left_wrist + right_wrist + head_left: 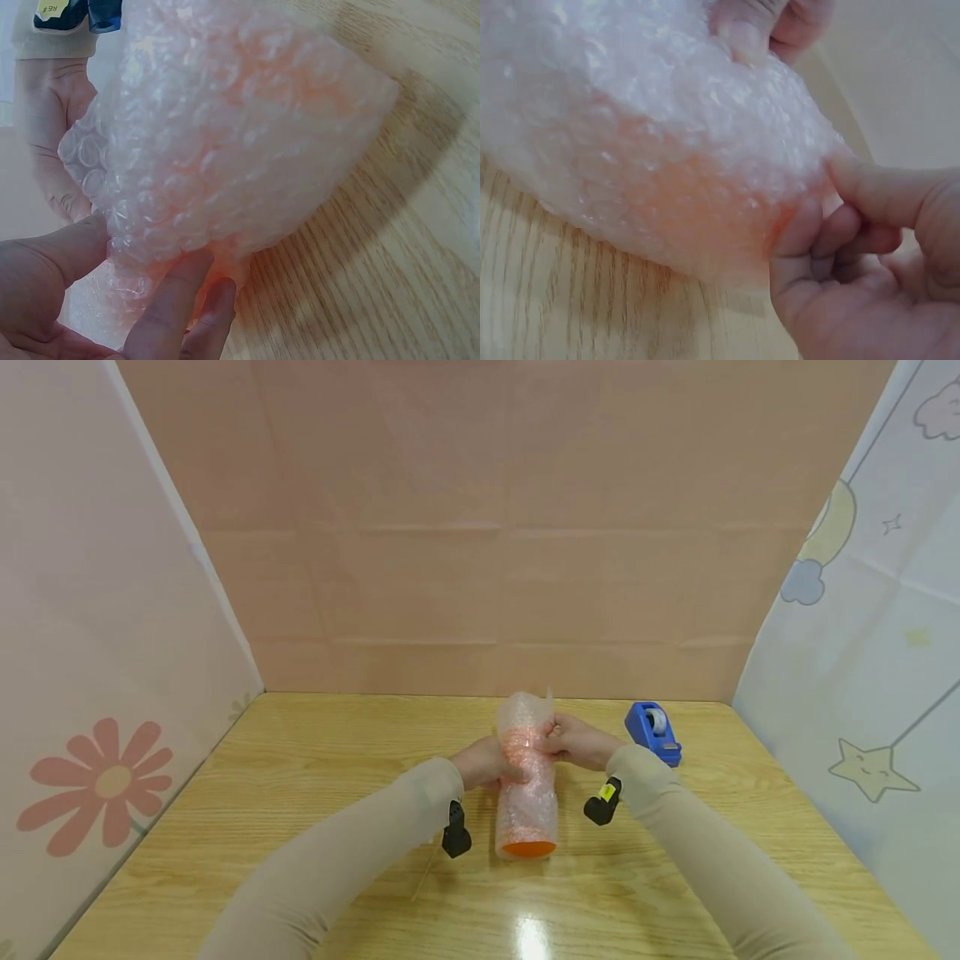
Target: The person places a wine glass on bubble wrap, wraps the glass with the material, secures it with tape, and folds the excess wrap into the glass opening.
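Note:
A roll of clear bubble wrap (528, 802) lies lengthwise on the table, wound around an orange object (528, 849) whose near end shows at the opening. My left hand (483, 763) grips the roll from its left side, thumb laid across the top. In the left wrist view the fingers (169, 311) curve around the wrap. At the roll's right side, my right hand (581, 742) pinches the bubble wrap between thumb and curled fingers, which the right wrist view shows closely. The wrap hides the orange object's full shape.
A blue tape dispenser (654, 733) with a roll of tape stands to the right, beyond my right wrist. The wooden table (337, 735) meets a pinkish cloth backdrop behind and printed cloth walls at both sides. A thin stick-like strip (426, 870) lies beside my left wrist.

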Demonstrator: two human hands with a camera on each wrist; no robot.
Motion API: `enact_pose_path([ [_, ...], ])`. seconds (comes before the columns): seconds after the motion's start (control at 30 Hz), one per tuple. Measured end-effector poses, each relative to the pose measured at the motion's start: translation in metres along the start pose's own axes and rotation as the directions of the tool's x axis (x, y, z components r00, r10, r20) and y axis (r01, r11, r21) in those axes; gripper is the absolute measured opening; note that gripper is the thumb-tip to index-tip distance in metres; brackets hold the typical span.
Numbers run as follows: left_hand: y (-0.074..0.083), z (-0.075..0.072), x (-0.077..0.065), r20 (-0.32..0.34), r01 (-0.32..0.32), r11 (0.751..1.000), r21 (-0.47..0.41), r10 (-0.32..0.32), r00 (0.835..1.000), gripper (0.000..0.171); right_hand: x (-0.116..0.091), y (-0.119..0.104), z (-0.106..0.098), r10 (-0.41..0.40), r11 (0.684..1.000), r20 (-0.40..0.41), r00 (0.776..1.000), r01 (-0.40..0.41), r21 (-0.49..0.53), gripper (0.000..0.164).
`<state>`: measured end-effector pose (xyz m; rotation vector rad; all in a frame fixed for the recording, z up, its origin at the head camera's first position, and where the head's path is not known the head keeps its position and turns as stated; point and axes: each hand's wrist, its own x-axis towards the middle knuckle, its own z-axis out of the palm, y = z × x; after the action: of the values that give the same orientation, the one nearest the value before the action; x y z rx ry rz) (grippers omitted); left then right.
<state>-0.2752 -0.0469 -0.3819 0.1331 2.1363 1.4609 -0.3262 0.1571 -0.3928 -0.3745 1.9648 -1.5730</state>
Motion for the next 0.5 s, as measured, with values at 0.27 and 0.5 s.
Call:
enact_pose_path([
  [0.27,-0.0017,-0.0019,0.0007,0.035,-0.021,0.998,-0.065,0.023,0.999,0.051,-0.0016,0.0040,-0.0081,-0.017,0.996,0.100,0.995,0.008,0.090,0.014],
  [0.5,-0.0022,-0.0034,0.0007,0.006,0.006,1.000,-0.002,-0.006,1.000,0.047,-0.0016,-0.0015,-0.0049,0.029,1.000,0.045,0.999,-0.028,-0.011,0.026],
])
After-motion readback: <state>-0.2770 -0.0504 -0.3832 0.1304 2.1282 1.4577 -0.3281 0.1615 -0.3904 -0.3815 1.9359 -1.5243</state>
